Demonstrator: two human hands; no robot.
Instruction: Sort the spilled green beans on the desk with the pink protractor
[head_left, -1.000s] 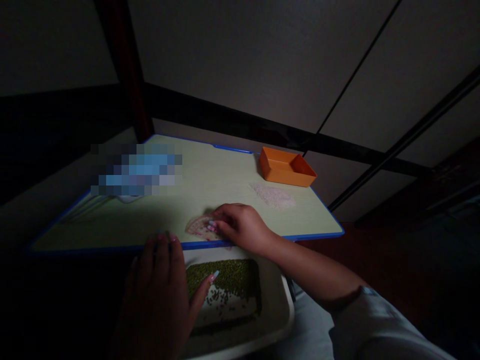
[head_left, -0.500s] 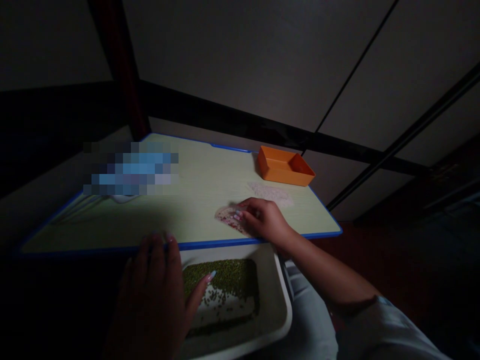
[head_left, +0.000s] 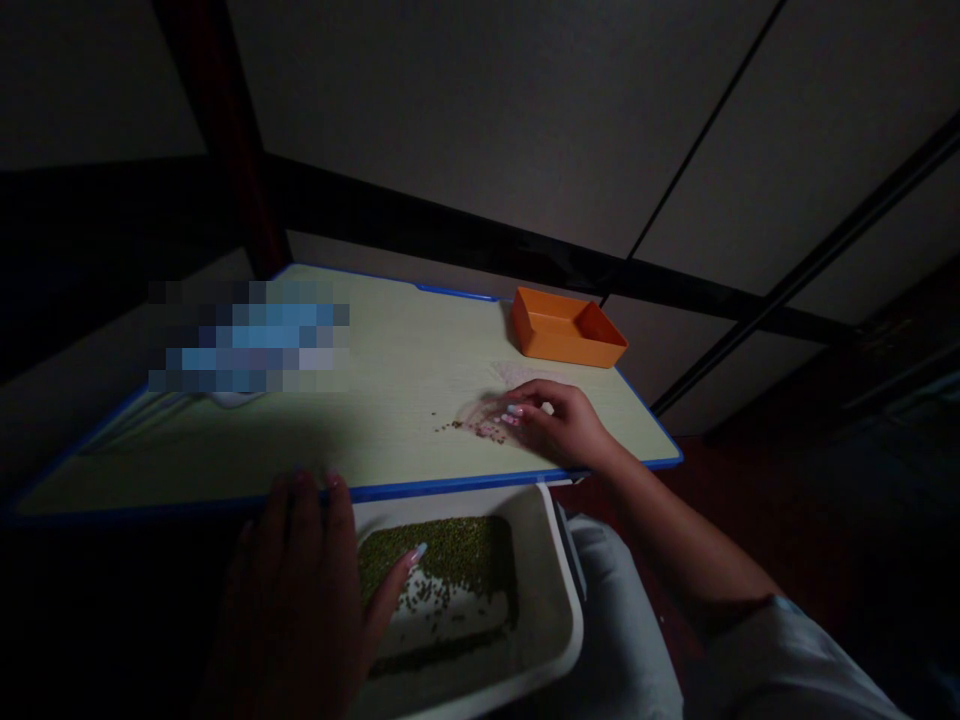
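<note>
A white tray (head_left: 546, 590) with green beans (head_left: 457, 545) in it sits just below the table's front edge. At its left side is my left hand (head_left: 300, 570), fingers stretched out and thumb reaching over the beans. My right hand (head_left: 559, 420) is low over the table with thumb and fingers curled together. Beside its fingertips is a blurred, pale, see-through patch (head_left: 480, 418); I cannot tell whether it is a film or loose grains. Small brown grains (head_left: 491, 433) lie scattered there. Another pale, speckled patch (head_left: 517, 373) lies behind the hand, partly covered by it.
An orange open box (head_left: 570, 330) stands at the back right of the pale green table (head_left: 375, 400), which has a blue edge. A blurred-out blue thing (head_left: 262, 335) is at the left. Dark panels rise behind the table, and my leg (head_left: 622, 620) is right of the tray.
My right hand has moved right and slightly away from me, off the speckled patch. More brown grains now show separately on the table. My left hand has hardly moved.
</note>
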